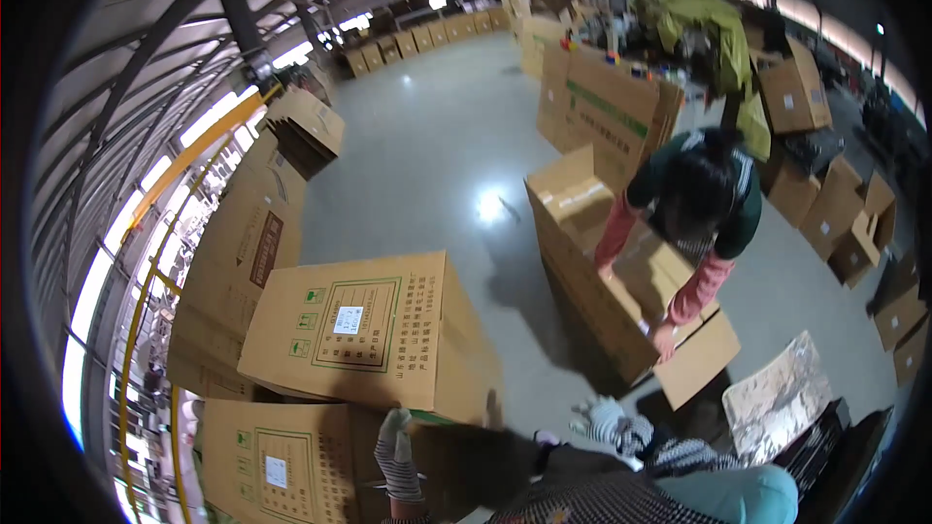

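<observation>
In front of me on the left, a large closed cardboard box (340, 330) with green print and a white label sits above a similar lower box (277, 466). My left hand (398, 456), in a pale striped glove, is at the upper box's near bottom corner. Its fingers are pressed together against that edge. Further right, my right hand (607, 424), gloved alike, is held out over the floor with its fingers spread and nothing in it. Across from it, a co-worker (704, 194) with pink sleeves bends over a long open carton (582, 277), both hands on its edges.
Flat cartons (238, 243) lean at the left by a yellow railing (146, 301). Tall cardboard sheets (607, 116) stand behind the co-worker. Open boxes (845, 213) lie at the right, and a silvery sheet (777, 398) is nearer. Boxes (427, 37) line the far floor.
</observation>
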`<state>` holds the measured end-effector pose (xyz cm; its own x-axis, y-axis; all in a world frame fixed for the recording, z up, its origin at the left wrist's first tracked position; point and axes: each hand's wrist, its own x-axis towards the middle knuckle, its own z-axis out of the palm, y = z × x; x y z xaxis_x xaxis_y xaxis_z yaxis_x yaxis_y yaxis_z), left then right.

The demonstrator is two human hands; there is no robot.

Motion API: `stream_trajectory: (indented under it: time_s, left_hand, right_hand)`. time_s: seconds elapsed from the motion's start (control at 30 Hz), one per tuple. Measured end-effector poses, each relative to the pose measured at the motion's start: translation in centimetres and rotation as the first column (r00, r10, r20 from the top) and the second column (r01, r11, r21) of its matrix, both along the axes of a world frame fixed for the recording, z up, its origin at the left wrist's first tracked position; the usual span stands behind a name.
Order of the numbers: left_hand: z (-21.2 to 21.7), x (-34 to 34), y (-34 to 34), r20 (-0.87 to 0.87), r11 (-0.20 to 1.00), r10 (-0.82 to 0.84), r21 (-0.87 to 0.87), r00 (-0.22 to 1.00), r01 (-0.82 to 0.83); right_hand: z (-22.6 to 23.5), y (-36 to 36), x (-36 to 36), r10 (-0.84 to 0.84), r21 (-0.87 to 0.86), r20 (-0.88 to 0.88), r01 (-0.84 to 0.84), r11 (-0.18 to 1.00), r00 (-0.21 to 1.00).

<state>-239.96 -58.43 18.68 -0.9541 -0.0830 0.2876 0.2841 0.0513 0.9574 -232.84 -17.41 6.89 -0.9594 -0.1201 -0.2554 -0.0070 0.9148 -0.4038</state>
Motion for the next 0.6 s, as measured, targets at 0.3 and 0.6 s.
stream_trajectory:
  time_s: [0.3, 0.6]
  left_hand:
    - [3.7, -13.9, -11.4, 0.069, 0.978, 0.157, -0.150, 0.985, -0.145]
    - [3.5, -28.9, -20.7, 0.055, 0.982, 0.086, -0.171, 0.995, -0.075]
  right_hand:
    - [9.7, -7.5, -25.2, -0.039, -0.247, -0.357, -0.054, 0.968, 0.933]
    - [9.8, -15.5, -26.0, -0.269, -0.358, -0.380, 0.127, 0.925, 0.885]
